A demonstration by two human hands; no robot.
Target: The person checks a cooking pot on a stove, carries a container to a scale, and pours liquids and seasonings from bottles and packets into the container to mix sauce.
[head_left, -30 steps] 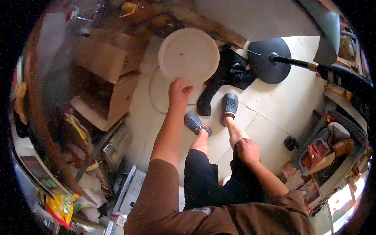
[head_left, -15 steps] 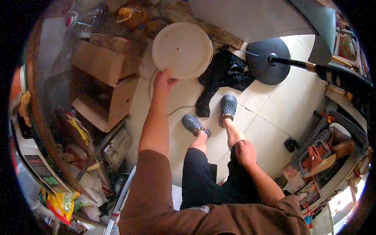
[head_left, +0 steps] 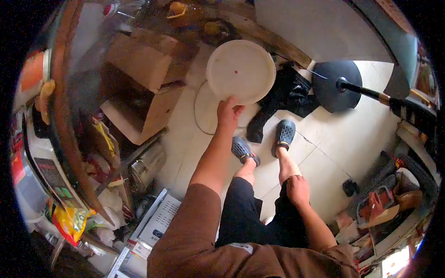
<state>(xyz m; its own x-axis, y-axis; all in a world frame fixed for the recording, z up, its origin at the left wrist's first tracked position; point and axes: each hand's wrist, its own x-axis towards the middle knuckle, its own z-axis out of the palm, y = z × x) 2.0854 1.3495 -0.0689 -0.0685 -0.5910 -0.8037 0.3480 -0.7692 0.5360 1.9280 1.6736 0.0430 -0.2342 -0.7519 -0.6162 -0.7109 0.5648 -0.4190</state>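
Round white lid (head_left: 241, 69), near rim at the left hand's (head_left: 227, 116) fingers, which were mostly closed; likely an edge grip to leave its face clear. Support underneath: cannot tell. Right hand (head_left: 297, 189), loosely curled, lay on the shorts (head_left: 282, 217) at the knee, probably for balance; cloth pinched or not, cannot tell. Beyond: black garment (head_left: 282, 95) on floor (head_left: 333, 157), cardboard box (head_left: 160, 111) left.

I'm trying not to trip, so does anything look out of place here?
Yes: black clothing lies crumpled on the tiled floor, beside the round black base, where a foot could catch it.
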